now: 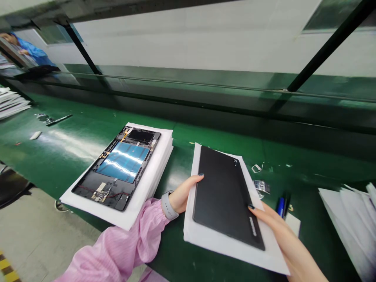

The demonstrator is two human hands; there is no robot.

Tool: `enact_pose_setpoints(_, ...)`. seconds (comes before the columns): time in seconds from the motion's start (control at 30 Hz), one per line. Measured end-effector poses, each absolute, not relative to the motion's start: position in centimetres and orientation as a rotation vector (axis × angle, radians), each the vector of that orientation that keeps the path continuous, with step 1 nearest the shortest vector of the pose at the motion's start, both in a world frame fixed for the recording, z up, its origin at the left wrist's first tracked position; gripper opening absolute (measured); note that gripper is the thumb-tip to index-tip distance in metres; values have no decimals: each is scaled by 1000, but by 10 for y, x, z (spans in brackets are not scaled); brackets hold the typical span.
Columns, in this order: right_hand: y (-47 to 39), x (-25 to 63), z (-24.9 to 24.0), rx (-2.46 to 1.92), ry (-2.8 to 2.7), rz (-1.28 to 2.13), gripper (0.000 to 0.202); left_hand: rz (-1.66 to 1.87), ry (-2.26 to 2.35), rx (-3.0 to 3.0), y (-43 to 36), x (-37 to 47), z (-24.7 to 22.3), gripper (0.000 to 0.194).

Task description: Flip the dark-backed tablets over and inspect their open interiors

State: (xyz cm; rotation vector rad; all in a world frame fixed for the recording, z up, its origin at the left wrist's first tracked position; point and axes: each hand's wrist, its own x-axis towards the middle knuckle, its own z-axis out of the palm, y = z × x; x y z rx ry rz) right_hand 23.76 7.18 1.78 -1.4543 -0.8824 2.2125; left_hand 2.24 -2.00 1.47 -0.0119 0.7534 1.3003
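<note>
A dark grey tablet back cover (225, 192) lies on white foam sheets (202, 235) in front of me, its camera lenses at the far right corner. My left hand (185, 192) grips its left edge together with the sheets, thumb on top. On the right side my right hand (273, 223) holds cover and sheets the same way, its other fingers hidden beneath. To the left, an opened tablet (123, 162) shows a blue battery area, circuit boards and orange flex cables. It rests on a thick stack of white foam sheets (160, 156).
White sheets are piled at the far left (11, 103) and right (349, 223) of the green table (79, 137). A blue marker (281, 206) and a metallic strip (262, 187) lie beyond my right hand. Another person in blue (33, 51) is at the far left.
</note>
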Motion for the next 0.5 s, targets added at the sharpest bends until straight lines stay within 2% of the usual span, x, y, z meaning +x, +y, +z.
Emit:
enact_pose_setpoints(0.1,66,234,11,-1241,-764,2427,44,1376,770,263,-27,30,10,48)
enact_pose_setpoints(0.23,55,229,2,-1021,-821,2562,37,1282,862,609,-36,33,5,69)
enact_pose_setpoints(0.5,49,228,-7,-963,-836,2595,40,1238,838,688,-38,29,4,75)
